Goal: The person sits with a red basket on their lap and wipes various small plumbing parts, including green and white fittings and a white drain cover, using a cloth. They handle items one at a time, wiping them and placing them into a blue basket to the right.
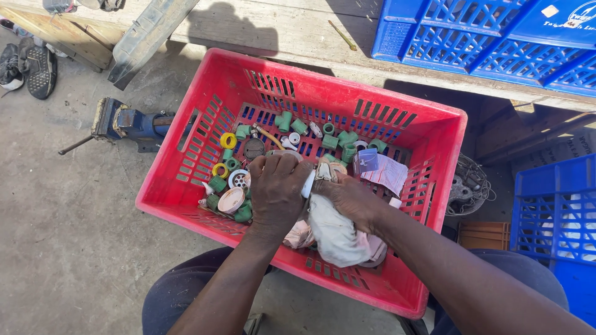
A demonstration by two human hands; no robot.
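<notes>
A red plastic crate (186, 205) sits on the floor between my knees. Inside lie several green pipe fittings (338, 139), yellow rings (228, 140), white round caps (231, 200) and a folded paper (388, 172). My left hand (276, 192) is curled over a white tube-like piece (308, 183) in the middle of the crate. My right hand (351, 197) grips a white cloth (335, 239) and presses against the same piece. What lies under both hands is hidden.
A blue metal vise (127, 121) lies on the concrete floor left of the crate. Blue plastic crates stand on a wooden bench (298, 31) at the top right (490, 37) and at the right edge (552, 217). Dark shoes (28, 65) lie at the far left.
</notes>
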